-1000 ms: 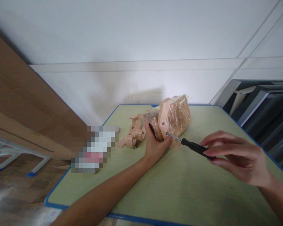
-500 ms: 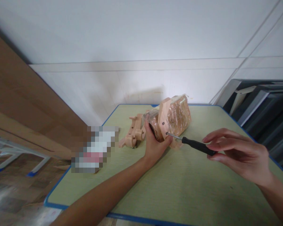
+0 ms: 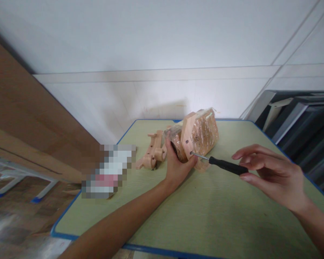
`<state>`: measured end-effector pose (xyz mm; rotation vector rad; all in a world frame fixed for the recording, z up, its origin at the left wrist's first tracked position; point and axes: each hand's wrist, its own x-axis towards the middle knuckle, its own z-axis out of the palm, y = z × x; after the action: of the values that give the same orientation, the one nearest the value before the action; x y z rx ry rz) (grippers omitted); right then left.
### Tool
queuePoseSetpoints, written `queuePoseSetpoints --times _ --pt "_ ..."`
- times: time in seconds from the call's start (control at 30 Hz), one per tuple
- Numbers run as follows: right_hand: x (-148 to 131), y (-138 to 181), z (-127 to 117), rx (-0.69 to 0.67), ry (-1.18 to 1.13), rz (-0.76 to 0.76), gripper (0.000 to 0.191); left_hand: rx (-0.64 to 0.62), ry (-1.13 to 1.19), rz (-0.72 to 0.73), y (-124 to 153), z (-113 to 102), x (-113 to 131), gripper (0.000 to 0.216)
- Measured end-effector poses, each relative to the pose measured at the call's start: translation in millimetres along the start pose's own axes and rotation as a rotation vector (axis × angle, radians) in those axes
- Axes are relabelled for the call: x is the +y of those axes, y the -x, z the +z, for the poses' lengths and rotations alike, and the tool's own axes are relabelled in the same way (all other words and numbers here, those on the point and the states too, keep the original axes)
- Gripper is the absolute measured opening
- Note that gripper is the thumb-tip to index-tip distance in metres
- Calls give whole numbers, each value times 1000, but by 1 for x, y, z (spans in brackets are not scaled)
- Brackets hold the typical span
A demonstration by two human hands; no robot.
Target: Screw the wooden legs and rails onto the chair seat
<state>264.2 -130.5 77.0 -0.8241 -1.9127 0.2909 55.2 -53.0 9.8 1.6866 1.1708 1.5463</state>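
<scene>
My left hand [image 3: 176,165] is closed round the lower part of a wooden piece [image 3: 188,135] with screw holes, steadying it on the table. Against that piece sits a brown block wrapped in clear plastic [image 3: 206,131]; what it is I cannot make out. My right hand [image 3: 275,176] pinches the handle end of a black-handled screwdriver [image 3: 226,167] between thumb and fingers. The screwdriver's metal tip reaches the lower screw hole, close to my left thumb. Left of my left hand lies another wooden part [image 3: 152,151] with rounded ends and dark holes.
The green table [image 3: 205,216] has a blue edge and stands against a white wall. A blurred-out flat item [image 3: 110,172] lies at its left side. A large cardboard box [image 3: 29,108] rises on the left. Dark panels [image 3: 307,126] lean at the right.
The fingers of my right hand have shifted slightly on the screwdriver's handle, and the hand sits a little further left. My left hand and the wooden pieces have stayed put.
</scene>
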Motion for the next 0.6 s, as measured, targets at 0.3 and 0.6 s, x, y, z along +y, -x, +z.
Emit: queuePoseSetpoints --times 0.3,0.6 --pt "-4 1 2 -25 -91 -14 36 -21 21 -3 2 0 -2 100" --pt "-4 -1 -2 -139 -82 -55 32 -9 10 20 1 0 1 101"
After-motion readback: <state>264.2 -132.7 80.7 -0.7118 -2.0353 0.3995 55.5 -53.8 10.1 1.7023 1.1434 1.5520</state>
